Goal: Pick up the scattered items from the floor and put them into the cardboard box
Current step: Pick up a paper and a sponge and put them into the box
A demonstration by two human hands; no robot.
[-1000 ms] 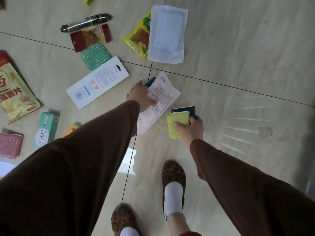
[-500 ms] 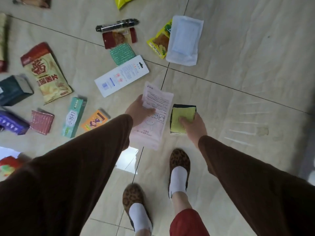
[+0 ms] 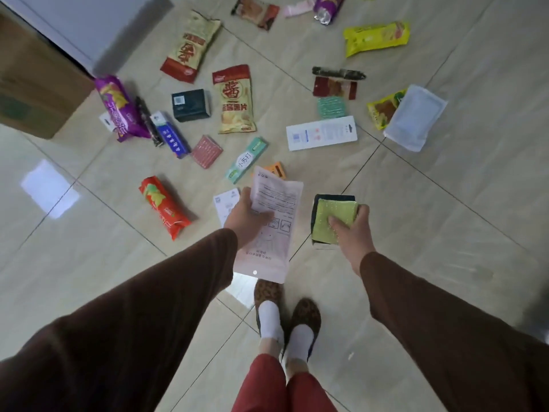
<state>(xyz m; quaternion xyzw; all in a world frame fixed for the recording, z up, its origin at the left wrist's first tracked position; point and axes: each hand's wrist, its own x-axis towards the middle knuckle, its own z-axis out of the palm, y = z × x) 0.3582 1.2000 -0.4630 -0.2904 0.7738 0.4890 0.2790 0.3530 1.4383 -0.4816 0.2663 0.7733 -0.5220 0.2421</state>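
Observation:
My left hand (image 3: 243, 217) grips a flat pale pink packet (image 3: 271, 233) with printed text, held above the floor. My right hand (image 3: 352, 230) grips a yellow-green sponge pad (image 3: 332, 217) stacked on a dark box (image 3: 335, 198). The cardboard box (image 3: 32, 87) stands on the floor at the far left, only partly in view. Several packets lie scattered on the tiles between the box and my hands.
On the floor lie a red snack bag (image 3: 165, 208), a purple bag (image 3: 118, 108), two beige chip bags (image 3: 236, 99), a dark small box (image 3: 191, 105), a long white card (image 3: 320, 133), a white pad (image 3: 414, 117) and a yellow packet (image 3: 375, 37). My feet (image 3: 286, 319) stand below.
I have straightened up with both items lifted off the floor. The view has swung left, bringing the cardboard box and more scattered packets into sight.

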